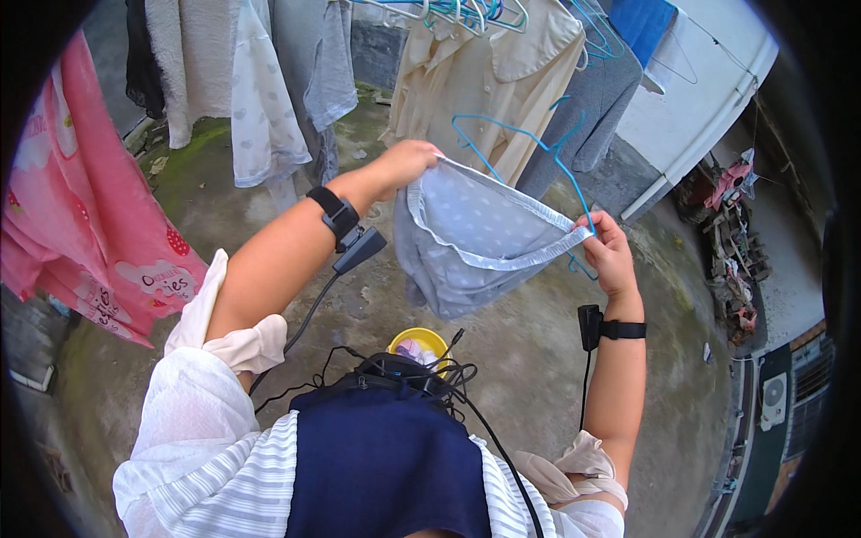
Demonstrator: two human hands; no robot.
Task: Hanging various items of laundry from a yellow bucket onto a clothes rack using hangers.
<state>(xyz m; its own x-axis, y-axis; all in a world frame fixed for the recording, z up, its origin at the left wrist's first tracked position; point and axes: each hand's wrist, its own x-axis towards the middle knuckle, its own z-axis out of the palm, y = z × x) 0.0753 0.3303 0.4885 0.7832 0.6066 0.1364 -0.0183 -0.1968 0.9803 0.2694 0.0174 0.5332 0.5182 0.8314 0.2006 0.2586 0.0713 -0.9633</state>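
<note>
Stretched between my two hands is a pale grey-blue garment (471, 282) with light spots, probably pyjama trousers or shorts. Its gathered elastic waistband faces up and gapes, showing the inside. My left hand (405, 165) pinches one end of the waistband. At the other end, my right hand (609, 252) grips the waistband together with a blue clothes hanger (557, 149). The hanger extends behind the garment, and part of it is hidden there. Both wrists wear black straps with small cabled devices.
Shirts, including a cream blouse (464, 94), hang ahead below a cluster of hangers (464, 12). A pink printed cloth (114, 222) hangs at left. Below me, a yellow bucket (440, 341) containing cloth stands on the concrete floor (525, 363). Loose black cables (464, 376) lie across my front.
</note>
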